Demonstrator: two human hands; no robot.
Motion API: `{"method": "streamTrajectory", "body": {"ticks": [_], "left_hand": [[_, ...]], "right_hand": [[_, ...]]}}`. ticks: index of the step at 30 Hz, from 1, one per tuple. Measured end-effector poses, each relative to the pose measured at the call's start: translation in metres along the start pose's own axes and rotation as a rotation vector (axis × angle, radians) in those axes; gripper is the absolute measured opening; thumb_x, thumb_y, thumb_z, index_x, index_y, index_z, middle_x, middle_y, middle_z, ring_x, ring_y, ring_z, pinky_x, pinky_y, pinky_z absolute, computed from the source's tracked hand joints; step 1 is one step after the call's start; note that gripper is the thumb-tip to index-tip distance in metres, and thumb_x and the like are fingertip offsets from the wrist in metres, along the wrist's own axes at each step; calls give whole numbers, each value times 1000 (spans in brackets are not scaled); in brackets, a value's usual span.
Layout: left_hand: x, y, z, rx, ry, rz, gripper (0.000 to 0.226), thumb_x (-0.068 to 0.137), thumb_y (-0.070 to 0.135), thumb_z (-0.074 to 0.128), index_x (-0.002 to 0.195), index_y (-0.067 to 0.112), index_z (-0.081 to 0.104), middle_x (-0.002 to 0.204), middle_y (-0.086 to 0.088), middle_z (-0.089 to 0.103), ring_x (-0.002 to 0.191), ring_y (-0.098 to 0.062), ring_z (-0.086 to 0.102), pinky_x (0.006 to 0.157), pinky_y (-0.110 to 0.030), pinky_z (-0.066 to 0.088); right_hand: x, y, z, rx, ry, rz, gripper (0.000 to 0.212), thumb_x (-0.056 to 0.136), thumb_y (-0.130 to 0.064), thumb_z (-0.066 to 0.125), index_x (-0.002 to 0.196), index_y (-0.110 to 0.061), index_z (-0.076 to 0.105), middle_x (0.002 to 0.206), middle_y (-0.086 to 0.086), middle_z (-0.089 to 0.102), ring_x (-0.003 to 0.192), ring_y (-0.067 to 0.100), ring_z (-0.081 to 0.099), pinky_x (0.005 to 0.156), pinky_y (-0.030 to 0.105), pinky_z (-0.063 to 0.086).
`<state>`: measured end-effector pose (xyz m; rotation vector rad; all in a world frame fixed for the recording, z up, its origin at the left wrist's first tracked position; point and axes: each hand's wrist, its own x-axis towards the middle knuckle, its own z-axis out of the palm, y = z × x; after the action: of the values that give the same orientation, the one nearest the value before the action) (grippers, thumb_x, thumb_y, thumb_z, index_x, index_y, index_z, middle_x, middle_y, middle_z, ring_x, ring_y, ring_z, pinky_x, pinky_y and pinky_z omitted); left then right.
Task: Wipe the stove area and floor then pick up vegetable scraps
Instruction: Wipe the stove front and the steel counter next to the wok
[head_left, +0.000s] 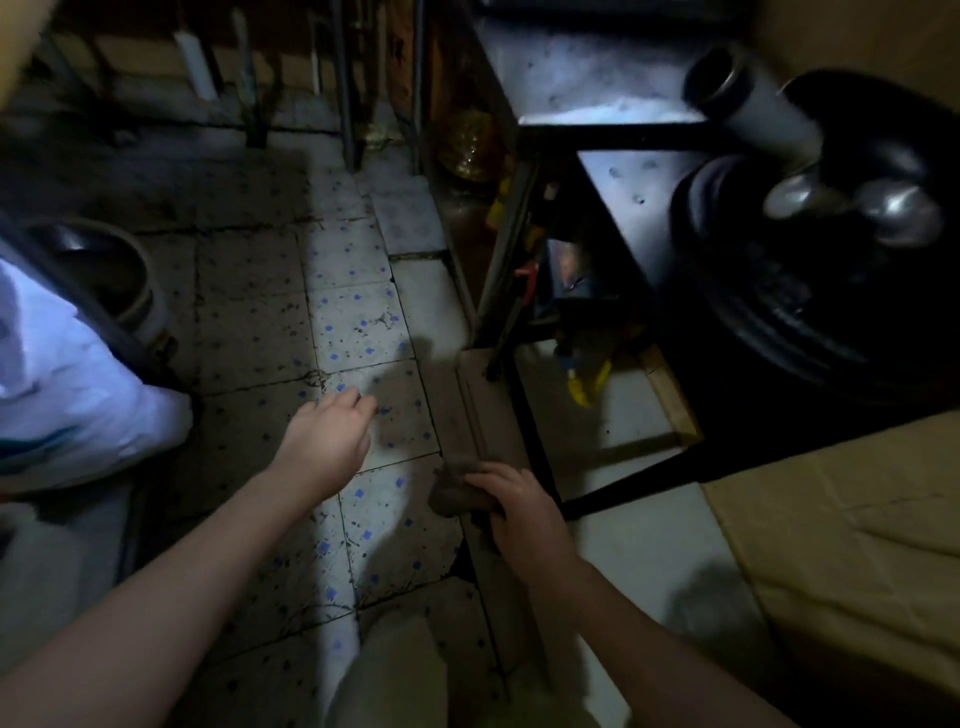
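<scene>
My right hand (519, 506) grips a brown rag (453, 496) and holds it against the floor beside a wooden board (480, 410) at the foot of the stove stand. My left hand (327, 436) hovers over the speckled tiled floor (358, 322) with its fingers loosely curled and nothing in it. The black stove stand (613, 135) rises at the right, with a dark wok (810, 291) on top. No vegetable scraps can be made out in the dim light.
A white sack (72, 405) and a metal basin (104, 270) sit at the left. Bottles and clutter (576, 291) fill the space under the stand. A cardboard sheet (841, 530) lies at the right. Poles lean on the far wall (249, 78).
</scene>
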<state>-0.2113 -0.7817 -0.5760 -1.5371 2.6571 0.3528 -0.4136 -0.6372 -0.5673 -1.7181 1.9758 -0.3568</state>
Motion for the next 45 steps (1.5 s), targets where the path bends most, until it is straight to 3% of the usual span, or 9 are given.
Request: {"method": "streamTrajectory", "body": {"ticks": [8, 12, 18, 26, 28, 31, 35, 42, 45], "left_hand": [[-19, 37, -138, -39, 31, 92, 26, 91, 19, 47, 116, 19, 53, 112, 1, 56, 100, -19, 54, 81, -29, 42], [-13, 60, -173, -40, -11, 159, 26, 90, 17, 48, 115, 17, 54, 110, -2, 56, 98, -21, 55, 76, -33, 44], [14, 106, -197, -7, -51, 308, 29, 91, 17, 47, 119, 15, 51, 111, -4, 54, 101, -23, 54, 79, -34, 47], [53, 147, -189, 54, -90, 472, 30, 91, 15, 48, 121, 18, 48, 110, 0, 52, 95, -19, 54, 69, -27, 37], [61, 151, -184, 53, -99, 492, 31, 90, 16, 49, 121, 19, 48, 110, 1, 52, 94, -19, 54, 67, -26, 36], [71, 153, -177, 37, -121, 524, 32, 88, 16, 51, 121, 21, 49, 109, 2, 52, 93, -18, 54, 65, -25, 35], [84, 146, -172, 59, -122, 543, 23, 89, 17, 51, 112, 19, 53, 102, 1, 53, 86, -18, 55, 65, -26, 39], [89, 150, -172, 70, -150, 526, 26, 91, 17, 49, 116, 16, 52, 107, -2, 55, 92, -21, 55, 70, -29, 43], [86, 155, -172, 65, -154, 521, 26, 91, 17, 48, 117, 16, 52, 107, -2, 55, 92, -20, 55, 70, -29, 42]], "right_hand": [[-49, -58, -117, 30, 21, 84, 47, 83, 0, 54, 126, -19, 60, 135, -2, 54, 117, 21, 49, 94, 20, 36], [-60, -68, -157, 26, 92, 162, 45, 84, 2, 54, 124, -19, 61, 134, -3, 56, 117, 22, 51, 96, 28, 41], [-69, -53, -198, 49, 234, 320, 47, 82, 4, 52, 122, -18, 63, 132, 0, 57, 118, 21, 51, 97, 26, 40], [-47, -11, -231, 239, 552, 586, 42, 83, 6, 48, 118, -12, 64, 119, 5, 62, 102, 26, 60, 90, 43, 50], [-36, -1, -233, 228, 584, 643, 42, 84, 6, 47, 119, -12, 63, 121, 5, 61, 106, 26, 58, 91, 37, 49], [-17, 13, -232, 203, 588, 688, 44, 84, 6, 45, 121, -12, 62, 124, 5, 59, 112, 24, 54, 90, 26, 43], [4, 28, -222, 154, 509, 717, 45, 85, 6, 45, 123, -11, 60, 128, 8, 57, 114, 28, 52, 95, 31, 42], [-16, 59, -219, 11, 362, 710, 49, 86, 8, 41, 130, -10, 55, 136, 9, 51, 119, 31, 46, 95, 32, 41], [-35, 79, -233, 89, 388, 799, 44, 88, 8, 40, 127, -6, 55, 116, 14, 55, 103, 29, 55, 79, 12, 45]]}}
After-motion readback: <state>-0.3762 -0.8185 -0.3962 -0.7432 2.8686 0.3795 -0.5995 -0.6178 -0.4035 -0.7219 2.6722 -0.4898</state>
